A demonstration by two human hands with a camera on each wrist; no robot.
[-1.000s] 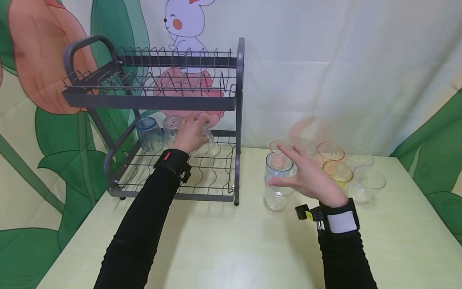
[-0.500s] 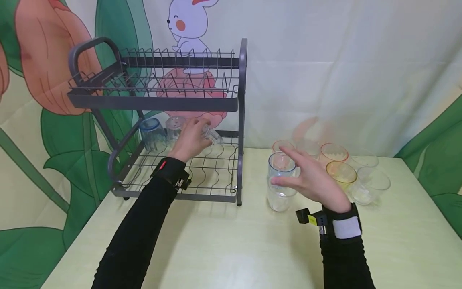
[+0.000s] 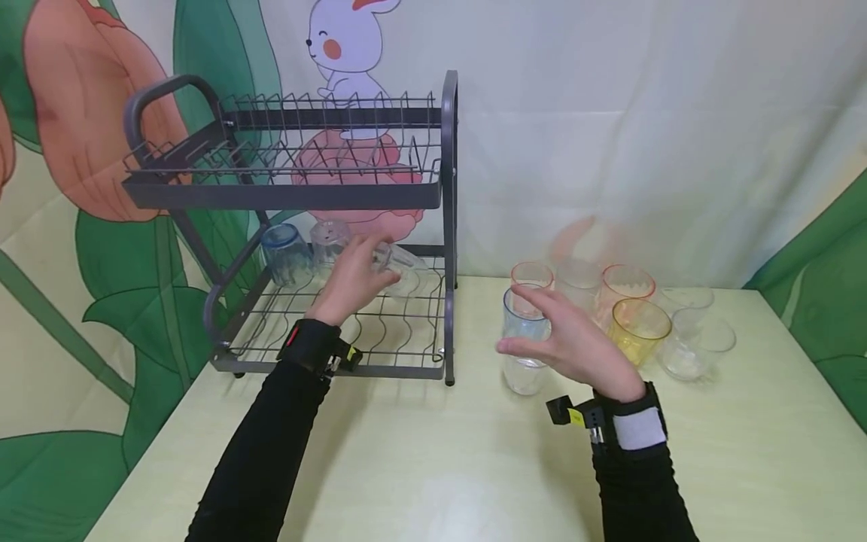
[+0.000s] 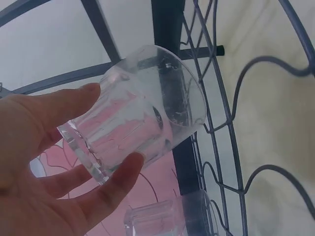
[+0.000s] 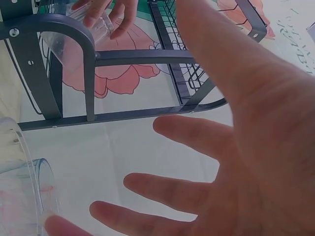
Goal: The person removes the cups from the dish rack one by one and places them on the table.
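Observation:
In the head view my left hand (image 3: 354, 280) is at the lower shelf of the dish rack. It grips a clear drinking glass (image 4: 135, 105) by its thick base, thumb on one side and fingers on the other. The glass is tilted, its mouth angled toward the shelf wires. Behind that hand, a clear glass (image 3: 330, 235) and a blue-rimmed glass (image 3: 287, 256) stand upside down on the shelf. My right hand (image 3: 574, 331), thumb and fingers spread, hovers by a blue-rimmed glass (image 3: 527, 320) and a clear glass (image 3: 523, 378) on the table, holding nothing.
The two-tier dark rack (image 3: 284, 197) stands on the table's left, its upper tier close above my left hand. Right of my right hand are a yellow glass (image 3: 637, 335), a red-rimmed glass (image 3: 628, 280) and several clear ones. A printed curtain (image 3: 542, 150) hangs behind.
My left hand has drawn slightly down and toward me, and its glass now leans out further to the right. The right hand has shifted slightly, still spread by the glasses.

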